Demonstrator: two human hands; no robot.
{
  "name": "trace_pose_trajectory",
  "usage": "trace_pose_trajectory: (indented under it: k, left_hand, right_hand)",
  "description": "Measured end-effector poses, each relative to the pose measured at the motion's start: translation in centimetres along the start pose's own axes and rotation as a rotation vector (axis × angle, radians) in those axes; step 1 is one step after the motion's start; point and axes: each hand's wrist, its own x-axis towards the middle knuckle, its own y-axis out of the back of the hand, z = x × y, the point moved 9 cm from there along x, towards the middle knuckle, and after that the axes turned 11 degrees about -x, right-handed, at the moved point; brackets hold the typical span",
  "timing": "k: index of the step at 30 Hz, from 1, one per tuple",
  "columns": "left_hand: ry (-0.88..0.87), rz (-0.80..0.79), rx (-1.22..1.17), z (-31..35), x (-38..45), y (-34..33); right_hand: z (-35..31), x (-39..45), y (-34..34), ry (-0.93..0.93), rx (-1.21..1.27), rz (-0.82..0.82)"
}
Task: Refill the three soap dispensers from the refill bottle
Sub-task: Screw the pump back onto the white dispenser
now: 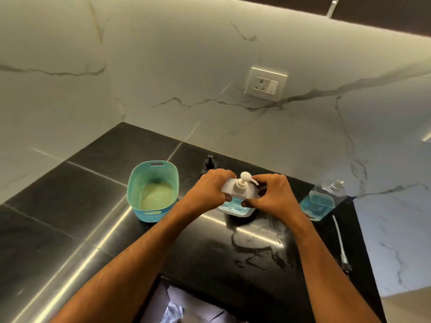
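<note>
A square clear soap dispenser [235, 206] with blue liquid and a white pump top [242, 183] stands on the black counter [210, 252]. My left hand [210, 190] grips its left side at the lid. My right hand [275, 194] holds the right side of the lid. Behind my left hand only the black pump [210, 160] of a second dispenser shows. To the right stands the clear refill bottle [323, 199], uncapped, with blue liquid in its lower part. A third dispenser is not in view.
A teal plastic basket [152, 190] sits left of the dispenser. A white cable with a plug [340, 241] lies at the counter's right edge. A wall socket [265, 83] is on the marble backsplash. The counter drops off at the right and front.
</note>
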Motion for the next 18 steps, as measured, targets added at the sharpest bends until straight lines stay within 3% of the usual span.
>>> trace_pose_trajectory:
  k: [10,18]
  left_hand:
    - [0.094,0.184,-0.006,-6.6,-3.9,10.9]
    - [0.204,0.270,-0.031,-13.2,-5.7,15.6]
  right_hand:
    - [-10.5,7.6,-5.6,0.189,0.025,-0.066]
    - [-15.8,11.4,-11.1,0.236,0.018,-0.108]
